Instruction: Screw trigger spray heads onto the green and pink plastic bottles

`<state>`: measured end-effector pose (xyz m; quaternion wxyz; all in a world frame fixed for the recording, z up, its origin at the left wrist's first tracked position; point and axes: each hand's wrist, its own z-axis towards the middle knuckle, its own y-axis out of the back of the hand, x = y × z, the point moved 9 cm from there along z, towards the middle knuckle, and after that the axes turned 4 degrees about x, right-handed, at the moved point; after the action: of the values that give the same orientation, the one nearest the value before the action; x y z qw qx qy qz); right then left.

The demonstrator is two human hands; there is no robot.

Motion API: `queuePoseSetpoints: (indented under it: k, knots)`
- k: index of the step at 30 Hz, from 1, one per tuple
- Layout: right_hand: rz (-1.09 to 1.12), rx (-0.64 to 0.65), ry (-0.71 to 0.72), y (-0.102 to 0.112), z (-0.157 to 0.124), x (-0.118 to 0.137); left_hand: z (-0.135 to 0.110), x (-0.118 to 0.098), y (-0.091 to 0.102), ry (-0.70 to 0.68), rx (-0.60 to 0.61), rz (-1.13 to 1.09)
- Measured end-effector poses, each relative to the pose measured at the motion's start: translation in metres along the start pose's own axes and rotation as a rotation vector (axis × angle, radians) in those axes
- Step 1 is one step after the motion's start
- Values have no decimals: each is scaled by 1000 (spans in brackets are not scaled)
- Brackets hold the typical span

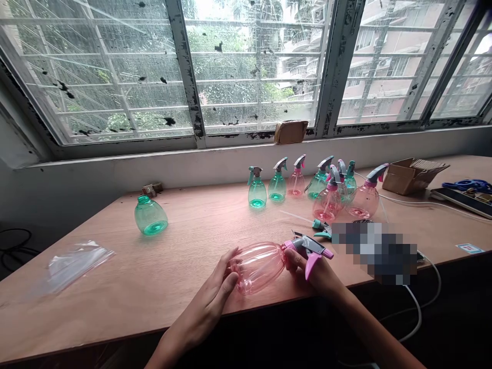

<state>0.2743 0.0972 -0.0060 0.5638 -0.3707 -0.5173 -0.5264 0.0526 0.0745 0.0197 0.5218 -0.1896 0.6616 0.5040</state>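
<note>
A clear pink spray bottle (258,267) lies tilted on its side between my hands, its grey and pink trigger head pointing right. My left hand (211,297) holds the bottle's base, with thumb and fingers around it. At the neck, my right hand (313,269) grips just below the trigger head, its fingers partly hidden behind the bottle and trigger. Beyond the right hand lies a loose green and grey spray head (322,228) with a thin dip tube. A green bottle without a head (150,215) stands upright to the left.
Several green and pink spray bottles (277,185) stand at the back right. An open cardboard box (407,177) is beside them. A blurred-out item (374,251) and a white cable (418,307) lie near the right front edge. A clear plastic bag (77,264) rests at left.
</note>
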Motion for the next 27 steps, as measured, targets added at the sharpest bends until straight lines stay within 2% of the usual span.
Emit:
queuePoseSetpoints:
  k: [5,10,15,21,27]
  knots:
    - [24,-10,-31,0,0,-2,4,8,0,-46,9,-42]
    - [-35,-11,-7,-1,1,6,7,18,-4,-99,2,39]
    - [-103,-18,-20,-1,0,7,4,14,-7,-75,54,75]
    - [-85,-7,-13,-1,0,6,2,11,-1,-38,17,71]
    - [-76,-25,-10,0,0,8,5,11,-7,-126,28,157]
